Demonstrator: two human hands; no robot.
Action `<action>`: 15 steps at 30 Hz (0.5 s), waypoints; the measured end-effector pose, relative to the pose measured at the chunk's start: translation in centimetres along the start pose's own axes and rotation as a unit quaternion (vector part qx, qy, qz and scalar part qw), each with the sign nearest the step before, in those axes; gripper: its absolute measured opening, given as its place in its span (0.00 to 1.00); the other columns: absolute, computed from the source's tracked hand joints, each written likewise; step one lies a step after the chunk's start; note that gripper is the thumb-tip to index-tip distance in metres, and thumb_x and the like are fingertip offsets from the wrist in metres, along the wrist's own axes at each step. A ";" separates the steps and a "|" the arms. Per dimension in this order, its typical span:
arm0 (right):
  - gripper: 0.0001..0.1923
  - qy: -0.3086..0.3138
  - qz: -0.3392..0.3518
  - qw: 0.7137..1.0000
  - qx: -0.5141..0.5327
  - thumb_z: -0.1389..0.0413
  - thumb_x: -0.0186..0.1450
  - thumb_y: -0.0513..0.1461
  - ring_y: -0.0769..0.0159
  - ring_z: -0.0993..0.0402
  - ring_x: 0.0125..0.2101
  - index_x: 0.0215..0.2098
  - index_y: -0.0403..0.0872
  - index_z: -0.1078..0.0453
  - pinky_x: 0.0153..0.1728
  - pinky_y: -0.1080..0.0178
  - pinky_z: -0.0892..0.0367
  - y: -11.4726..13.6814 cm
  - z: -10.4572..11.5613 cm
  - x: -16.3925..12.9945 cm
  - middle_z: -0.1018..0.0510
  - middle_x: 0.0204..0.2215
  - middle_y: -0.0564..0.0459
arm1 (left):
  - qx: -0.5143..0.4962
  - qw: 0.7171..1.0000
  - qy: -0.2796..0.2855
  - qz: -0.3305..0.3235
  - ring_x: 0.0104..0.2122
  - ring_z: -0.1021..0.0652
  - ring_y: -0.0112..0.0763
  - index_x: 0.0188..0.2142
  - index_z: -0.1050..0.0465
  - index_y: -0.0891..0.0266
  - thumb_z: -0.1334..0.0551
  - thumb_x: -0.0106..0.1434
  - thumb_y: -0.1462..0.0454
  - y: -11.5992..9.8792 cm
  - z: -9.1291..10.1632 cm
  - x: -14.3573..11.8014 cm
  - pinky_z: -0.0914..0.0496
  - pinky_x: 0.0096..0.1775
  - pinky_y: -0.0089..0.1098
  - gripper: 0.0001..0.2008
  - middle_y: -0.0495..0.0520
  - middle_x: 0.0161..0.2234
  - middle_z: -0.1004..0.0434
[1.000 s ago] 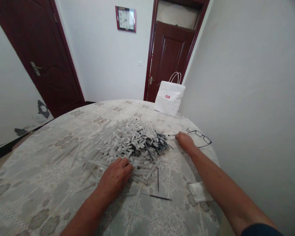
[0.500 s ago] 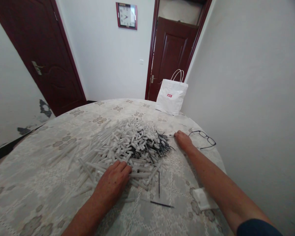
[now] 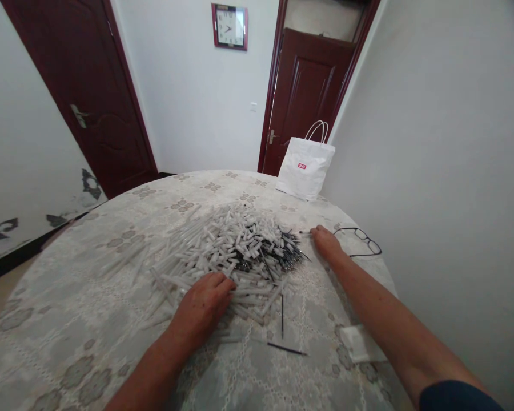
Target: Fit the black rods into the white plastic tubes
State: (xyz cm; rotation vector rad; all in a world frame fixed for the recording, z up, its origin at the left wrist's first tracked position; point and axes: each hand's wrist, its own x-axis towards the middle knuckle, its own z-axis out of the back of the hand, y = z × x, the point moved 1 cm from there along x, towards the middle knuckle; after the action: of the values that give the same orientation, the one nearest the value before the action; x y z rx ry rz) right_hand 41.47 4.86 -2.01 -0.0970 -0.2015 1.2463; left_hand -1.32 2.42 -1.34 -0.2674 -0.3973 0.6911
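Note:
A wide pile of translucent white plastic pen tubes (image 3: 223,240) lies mid-table, with black pen refills (image 3: 289,251) bunched at its right side. My left hand (image 3: 208,297) rests at the pile's front edge, fingers curled and pressed together; its fingertips are hidden, so what they hold does not show. To the right of the pile, my right hand (image 3: 325,242) is closed low over the cloth, and a thin dark-tipped pen refill (image 3: 305,233) sticks out leftward from its fingertips. Two single refills, one an upright line (image 3: 282,317) and one slanting (image 3: 286,348), lie in front.
Folded-open eyeglasses (image 3: 364,242) lie just right of my right hand. A white paper bag (image 3: 306,168) stands at the back right. Under my right forearm is a white folded tissue or packet (image 3: 360,343). A patterned cloth (image 3: 124,342) covers the round table.
The view has shifted slightly, moving everything a little rightward in the picture. Both hands stay at nearly the same places; the left fingers look slightly more curled.

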 end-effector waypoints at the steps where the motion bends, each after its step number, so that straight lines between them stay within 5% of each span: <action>1: 0.16 -0.001 -0.002 1.000 0.003 0.53 0.70 0.29 0.60 0.25 0.47 0.51 0.41 0.28 0.45 0.65 0.37 0.0 0.5 -0.3 0.26 0.47 0.38 | -0.004 1.000 -0.001 -0.005 0.42 0.25 0.38 0.42 0.26 0.58 0.45 0.69 0.65 0.0 0.1 0.0 0.33 0.44 0.35 0.08 0.56 0.40 0.26; 8: 0.13 0.020 0.047 0.997 0.059 0.47 0.68 0.35 0.58 0.23 0.46 0.47 0.43 0.23 0.46 0.64 0.36 1.2 5.7 -5.2 0.19 0.44 0.40 | -0.076 0.994 -0.073 0.006 0.41 0.24 0.38 0.45 0.27 0.59 0.46 0.71 0.60 -0.2 0.2 0.2 0.32 0.44 0.34 0.11 0.57 0.41 0.25; 15: 0.13 -0.033 0.100 0.964 0.243 0.46 0.69 0.40 0.62 0.22 0.44 0.48 0.49 0.24 0.44 0.66 0.36 7.1 8.1 -12.5 0.17 0.43 0.49 | -0.115 0.985 -0.121 0.031 0.39 0.23 0.37 0.42 0.27 0.58 0.47 0.72 0.58 -0.1 0.1 0.3 0.32 0.44 0.34 0.11 0.55 0.39 0.22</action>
State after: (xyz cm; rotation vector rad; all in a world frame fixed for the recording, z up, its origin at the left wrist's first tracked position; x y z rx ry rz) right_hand 29.38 -5.01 3.43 0.3581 0.0629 1.4694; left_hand -1.11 2.60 -1.12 -0.4177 -0.7067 0.7412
